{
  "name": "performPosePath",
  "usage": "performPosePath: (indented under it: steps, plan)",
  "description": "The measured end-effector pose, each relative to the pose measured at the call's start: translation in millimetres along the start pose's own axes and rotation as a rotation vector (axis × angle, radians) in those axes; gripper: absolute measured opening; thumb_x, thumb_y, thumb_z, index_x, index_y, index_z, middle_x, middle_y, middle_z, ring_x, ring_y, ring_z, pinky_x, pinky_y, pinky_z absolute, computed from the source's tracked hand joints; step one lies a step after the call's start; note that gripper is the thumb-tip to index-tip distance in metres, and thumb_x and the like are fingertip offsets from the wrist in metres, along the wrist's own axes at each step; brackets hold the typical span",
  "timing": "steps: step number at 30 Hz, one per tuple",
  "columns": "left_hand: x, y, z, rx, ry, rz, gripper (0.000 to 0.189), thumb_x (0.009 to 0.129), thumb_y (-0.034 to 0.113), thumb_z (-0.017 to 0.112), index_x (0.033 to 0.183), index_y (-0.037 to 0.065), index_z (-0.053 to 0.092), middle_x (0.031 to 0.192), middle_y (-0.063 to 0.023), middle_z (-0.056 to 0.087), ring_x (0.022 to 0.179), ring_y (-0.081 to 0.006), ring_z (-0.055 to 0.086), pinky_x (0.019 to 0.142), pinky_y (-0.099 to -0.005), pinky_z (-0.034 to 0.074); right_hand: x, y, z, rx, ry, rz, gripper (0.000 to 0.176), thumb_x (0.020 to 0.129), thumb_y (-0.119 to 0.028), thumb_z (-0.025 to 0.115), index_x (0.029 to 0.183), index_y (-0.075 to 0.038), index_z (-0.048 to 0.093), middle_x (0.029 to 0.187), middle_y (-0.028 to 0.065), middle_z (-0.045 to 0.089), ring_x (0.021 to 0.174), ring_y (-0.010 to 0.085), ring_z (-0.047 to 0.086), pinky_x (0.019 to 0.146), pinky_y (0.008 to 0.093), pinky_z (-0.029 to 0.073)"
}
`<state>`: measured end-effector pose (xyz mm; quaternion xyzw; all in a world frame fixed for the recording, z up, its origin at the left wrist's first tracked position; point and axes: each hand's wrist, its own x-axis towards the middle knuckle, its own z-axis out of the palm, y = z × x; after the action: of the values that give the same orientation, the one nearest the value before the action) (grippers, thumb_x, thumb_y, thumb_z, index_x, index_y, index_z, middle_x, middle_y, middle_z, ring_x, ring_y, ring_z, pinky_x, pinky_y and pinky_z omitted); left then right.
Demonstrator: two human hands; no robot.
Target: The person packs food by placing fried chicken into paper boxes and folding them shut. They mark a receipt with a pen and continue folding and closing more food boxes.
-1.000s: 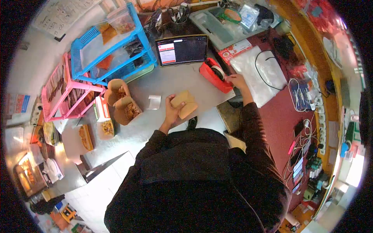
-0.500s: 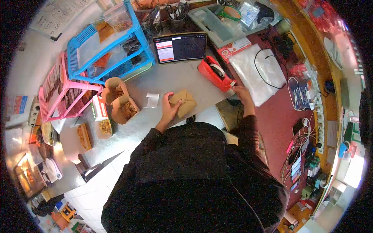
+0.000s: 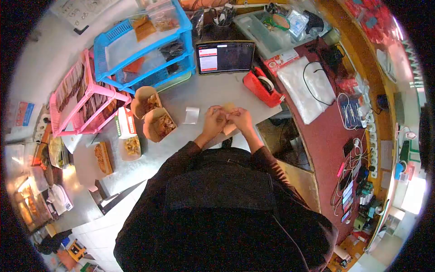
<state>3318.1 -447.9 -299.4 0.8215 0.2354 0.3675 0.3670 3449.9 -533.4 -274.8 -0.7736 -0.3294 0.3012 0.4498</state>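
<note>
By the near edge of the surface [image 3: 209, 93], the left hand [image 3: 214, 121], fingers closed, held the brown packet [image 3: 230, 129] opposite the right hand [image 3: 241, 120], fingertips bunched, hold unclear.

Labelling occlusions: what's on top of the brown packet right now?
The left hand and right hand cover the middle of the brown packet; only its upper and lower parts show. Whatever lies under their fingers is hidden.
</note>
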Motion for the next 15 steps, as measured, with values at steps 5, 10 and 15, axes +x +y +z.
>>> performPosePath:
  steps: [5,10,15]
  plan:
    - [6.6,28.7,-20.6,-0.113,0.045,-0.109,0.03,0.071,0.016,0.072,0.096,0.009,0.057,0.11,-0.0135,0.051,0.104,-0.0331,0.049,0.087,-0.0416,0.04,9.8,10.9,4.0,-0.375,0.056,0.01,0.029,0.065,-0.025,0.073,0.082,-0.003,0.064,0.08,0.0146,0.065,0.077,0.031,0.064,0.07,0.0388,0.051]
    - [-3.5,13.3,-12.6,0.143,-0.015,0.025,0.04,0.074,0.022,0.069,0.111,0.012,0.057,0.12,-0.0116,0.049,0.112,-0.0335,0.046,0.094,-0.0444,0.034,19.8,24.3,9.8,-0.462,0.044,0.051,0.034,0.067,-0.028,0.071,0.088,-0.003,0.063,0.087,0.0197,0.064,0.082,0.0327,0.064,0.071,0.0406,0.051]
    - [-14.5,7.1,-10.9,0.435,0.005,0.118,0.05,0.079,0.031,0.062,0.124,0.012,0.053,0.125,-0.0077,0.049,0.116,-0.032,0.044,0.1,-0.0456,0.027,22.1,-1.6,7.1,-0.719,-0.023,0.073,0.042,0.07,-0.036,0.068,0.097,-0.005,0.06,0.097,0.0185,0.064,0.084,0.0354,0.063,0.071,0.0424,0.052]
